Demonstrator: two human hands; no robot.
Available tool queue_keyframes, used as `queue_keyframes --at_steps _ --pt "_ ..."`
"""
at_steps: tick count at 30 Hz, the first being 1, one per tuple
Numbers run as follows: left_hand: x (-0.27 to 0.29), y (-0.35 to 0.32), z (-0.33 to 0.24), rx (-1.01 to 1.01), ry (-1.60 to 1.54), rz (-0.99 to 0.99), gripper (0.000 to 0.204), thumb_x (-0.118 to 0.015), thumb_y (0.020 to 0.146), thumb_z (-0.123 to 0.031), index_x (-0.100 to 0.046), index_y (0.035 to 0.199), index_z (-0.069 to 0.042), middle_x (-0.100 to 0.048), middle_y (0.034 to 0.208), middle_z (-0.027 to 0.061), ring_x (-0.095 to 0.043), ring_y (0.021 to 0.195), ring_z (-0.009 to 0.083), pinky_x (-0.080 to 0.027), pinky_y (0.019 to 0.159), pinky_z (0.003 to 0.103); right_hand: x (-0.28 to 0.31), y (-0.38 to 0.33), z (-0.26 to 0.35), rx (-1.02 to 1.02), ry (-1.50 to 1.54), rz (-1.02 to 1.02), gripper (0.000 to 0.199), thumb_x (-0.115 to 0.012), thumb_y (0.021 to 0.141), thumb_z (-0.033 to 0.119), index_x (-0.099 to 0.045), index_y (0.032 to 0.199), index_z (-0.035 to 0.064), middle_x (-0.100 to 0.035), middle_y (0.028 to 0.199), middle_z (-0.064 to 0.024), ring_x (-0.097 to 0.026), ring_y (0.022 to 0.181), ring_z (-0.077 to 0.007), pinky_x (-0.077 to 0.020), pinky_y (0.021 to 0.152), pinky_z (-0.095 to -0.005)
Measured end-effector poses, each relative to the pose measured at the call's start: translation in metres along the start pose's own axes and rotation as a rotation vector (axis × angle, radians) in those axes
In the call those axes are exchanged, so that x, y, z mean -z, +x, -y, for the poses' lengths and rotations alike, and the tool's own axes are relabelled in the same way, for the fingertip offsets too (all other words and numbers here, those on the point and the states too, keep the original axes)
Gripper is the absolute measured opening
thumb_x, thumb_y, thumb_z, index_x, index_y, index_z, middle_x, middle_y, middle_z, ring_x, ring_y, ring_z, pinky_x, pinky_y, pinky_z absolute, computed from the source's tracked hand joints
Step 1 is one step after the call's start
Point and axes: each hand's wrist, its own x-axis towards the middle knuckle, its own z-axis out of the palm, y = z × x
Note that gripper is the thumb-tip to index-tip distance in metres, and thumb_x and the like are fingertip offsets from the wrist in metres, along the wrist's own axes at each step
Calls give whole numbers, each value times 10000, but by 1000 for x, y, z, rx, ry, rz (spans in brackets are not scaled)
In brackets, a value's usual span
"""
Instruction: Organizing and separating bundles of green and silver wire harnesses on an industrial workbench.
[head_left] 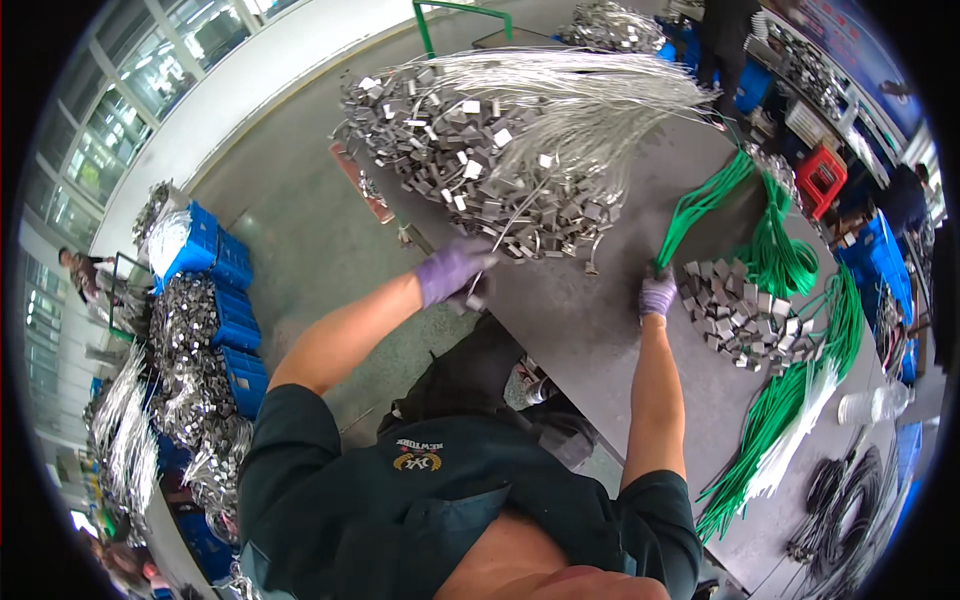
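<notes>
My left hand (pixel 452 274), in a purple glove, is closed on a thin grey wire (pixel 512 222) at the table's left edge. The wire slants up toward a large heap of wires with grey metal block ends (pixel 490 165). Lower down, a small pale end pokes out by my fingers. My right hand (pixel 657 294), in a striped purple glove, is closed round the near end of a bundle of green wires (pixel 695 210) that stretches away to the far right. Its fingertips are partly hidden. Just right of it lies a pile of grey blocks (pixel 745 315) on green wires.
Silver wires (pixel 610 95) spread over the table's far side. White wires (pixel 795 430), a clear plastic bottle (pixel 873 405) and a black cable coil (pixel 850 500) lie at right. Stacked blue crates (pixel 235 315) stand left; a red stool (pixel 820 180) and people are beyond the table.
</notes>
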Motion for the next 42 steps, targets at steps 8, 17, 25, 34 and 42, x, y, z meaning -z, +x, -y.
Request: queue_keyframes --at_steps 8,17,25,34,42 --pt "128 -173 127 150 725 1 190 -523 873 -229 -595 857 -55 -573 602 79 -546 484 174 -449 507 318 -2 3 -7 43 -143 -49 305 -600 837 205 -564 1058 -3 -644 895 -152 -601 802 -207 -446 754 -306" --pt "106 -203 178 85 641 153 235 -552 794 -120 -613 1020 -91 -606 674 121 -612 596 228 -488 575 346 -9 10 -18 25 -274 -75 285 -598 836 220 -577 1024 7 -642 875 -163 -608 789 -239 -452 733 -321" --pt "68 -45 34 -295 318 161 269 -585 814 -243 -544 969 -28 -580 694 46 -541 559 128 -452 516 285 17 4 -9 10 -356 11 259 -583 811 215 -612 961 7 -653 893 -144 -607 791 -245 -467 711 -358" --pt "61 256 -73 -6 1140 12 203 -631 766 -250 -665 823 -59 -646 820 90 -614 734 222 -499 624 391 19 12 -21 143 -351 -53 312 -579 842 246 -573 955 -44 -623 869 -210 -570 773 -333 -439 717 -385" --pt "95 120 -60 -278 1189 -193 269 -498 822 -235 -645 927 -34 -624 906 185 -588 745 227 -472 639 383 -2 7 -13 26 -391 28 314 -582 808 308 -609 938 23 -633 902 -187 -600 845 -336 -457 706 -407"
